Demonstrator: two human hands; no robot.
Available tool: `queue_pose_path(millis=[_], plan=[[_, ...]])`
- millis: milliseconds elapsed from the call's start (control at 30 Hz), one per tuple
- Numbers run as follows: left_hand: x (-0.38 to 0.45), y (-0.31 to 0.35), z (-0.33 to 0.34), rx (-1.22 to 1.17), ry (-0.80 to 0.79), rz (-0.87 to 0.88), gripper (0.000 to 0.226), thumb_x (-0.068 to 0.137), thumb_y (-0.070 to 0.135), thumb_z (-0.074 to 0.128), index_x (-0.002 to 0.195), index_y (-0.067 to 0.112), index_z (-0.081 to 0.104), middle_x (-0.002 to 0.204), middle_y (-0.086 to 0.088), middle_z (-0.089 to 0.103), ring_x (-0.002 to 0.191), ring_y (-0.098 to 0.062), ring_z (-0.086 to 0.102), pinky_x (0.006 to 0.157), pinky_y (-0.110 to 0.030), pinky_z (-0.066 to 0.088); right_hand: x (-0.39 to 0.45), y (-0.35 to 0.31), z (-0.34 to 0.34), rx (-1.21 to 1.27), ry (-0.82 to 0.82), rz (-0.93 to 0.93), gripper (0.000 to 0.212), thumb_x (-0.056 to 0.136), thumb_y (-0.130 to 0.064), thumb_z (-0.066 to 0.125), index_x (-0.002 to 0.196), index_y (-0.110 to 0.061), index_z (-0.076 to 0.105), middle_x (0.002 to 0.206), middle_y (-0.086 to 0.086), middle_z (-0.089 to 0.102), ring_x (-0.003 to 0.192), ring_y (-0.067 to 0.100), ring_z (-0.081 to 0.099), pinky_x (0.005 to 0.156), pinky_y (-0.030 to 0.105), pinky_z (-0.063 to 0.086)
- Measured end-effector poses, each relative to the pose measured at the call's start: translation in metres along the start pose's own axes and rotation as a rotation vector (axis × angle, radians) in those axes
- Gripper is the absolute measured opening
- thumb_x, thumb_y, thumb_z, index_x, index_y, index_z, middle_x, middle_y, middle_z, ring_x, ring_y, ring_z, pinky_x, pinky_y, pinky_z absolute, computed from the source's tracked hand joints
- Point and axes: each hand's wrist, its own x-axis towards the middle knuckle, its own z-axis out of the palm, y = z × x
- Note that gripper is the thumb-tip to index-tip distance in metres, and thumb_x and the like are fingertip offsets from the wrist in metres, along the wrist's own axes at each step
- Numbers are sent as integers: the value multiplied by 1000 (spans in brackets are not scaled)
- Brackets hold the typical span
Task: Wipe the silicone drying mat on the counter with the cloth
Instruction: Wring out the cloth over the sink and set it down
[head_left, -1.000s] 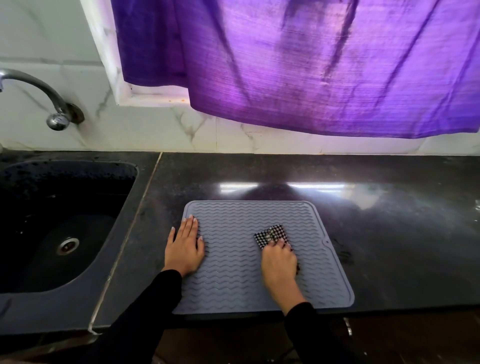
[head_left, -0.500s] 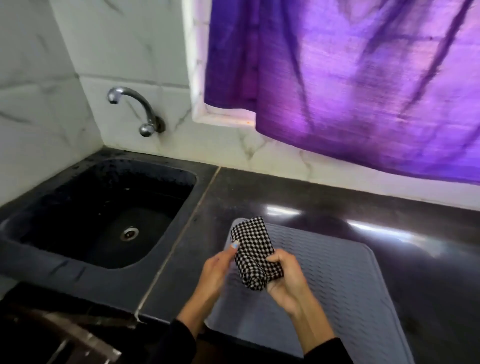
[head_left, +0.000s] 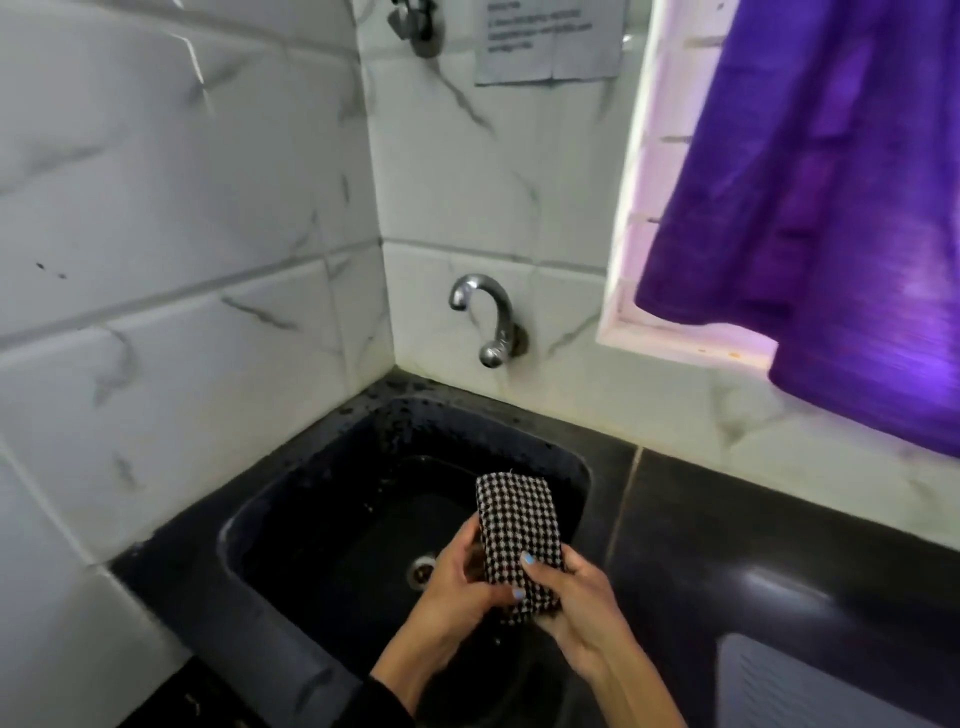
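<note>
A folded black-and-white checked cloth stands upright over the black sink. My left hand grips its lower left side and my right hand grips its lower right side. The grey silicone drying mat lies on the dark counter at the bottom right, only its corner in view, well to the right of both hands.
A curved metal tap sticks out of the white marble-look tiled wall above the sink. The drain shows beside my left hand. A purple curtain hangs over the window at the right. A paper notice is stuck on the wall.
The cloth came off the mat, both hands took hold of it, and they carried it left from over the mat to over the sink. My view swung left.
</note>
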Motion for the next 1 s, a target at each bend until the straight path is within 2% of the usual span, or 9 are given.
queue_pose_path(millis=[167,267,433,567,633,733,800,900,1000], plan=[[77,28,-82,37,24,-139,88,65,-17,68,128,36,36,107,-12,60,93,-24,63,56,-26,52,101,0,77,-96,51,115,11,87,-2,59,95,-8,63,94,15,69,80,28,65,59,34,53],[131,35,-125,39,98,-138,88,64,-22,63,131,29,38,106,-9,61,97,-25,61,65,-33,55,160,-10,118,-112,27,151,22,90,8,45,97,-5,61,93,16,67,80,29,63,57,34,51],[221,33,-177,28,325,-138,83,64,-18,65,136,12,34,116,-10,56,99,-24,59,78,-39,54,252,-24,169,-251,-8,51,47,83,19,29,105,-7,61,95,13,66,87,26,62,75,38,52],[289,36,-203,-13,382,-107,69,65,-19,67,124,4,42,113,-15,59,90,-22,61,66,-28,52,328,-22,194,-301,145,-70,43,86,17,38,107,-17,52,95,6,60,85,20,60,65,31,51],[322,36,-217,16,376,-75,69,65,-21,65,127,1,43,111,-18,61,85,-20,61,61,-22,53,364,-17,202,-360,227,-135,42,84,13,45,112,-18,50,101,7,59,89,20,59,72,36,54],[367,40,-232,91,381,6,65,69,-22,62,119,14,41,106,-12,59,84,-12,58,57,-13,51,418,-15,211,-435,251,-224,43,79,10,53,94,-30,50,106,10,62,93,24,63,86,45,54],[389,41,-241,139,384,60,74,70,-21,60,123,24,35,107,-9,57,87,-10,57,61,-12,51,446,-19,212,-535,245,-300,41,78,9,58,89,-30,48,104,8,62,93,22,62,85,37,54],[414,28,-254,351,411,122,67,69,-9,66,124,22,45,118,-11,57,104,-20,59,88,-26,50,477,-22,213,-823,160,-357,37,79,7,60,102,-19,46,105,5,58,97,19,57,72,3,41],[421,18,-259,637,371,45,60,70,3,62,128,13,50,121,-16,53,115,-26,51,99,-24,36,496,-16,209,-1066,87,-348,40,78,6,56,115,-7,54,112,5,56,104,15,54,74,0,35]])
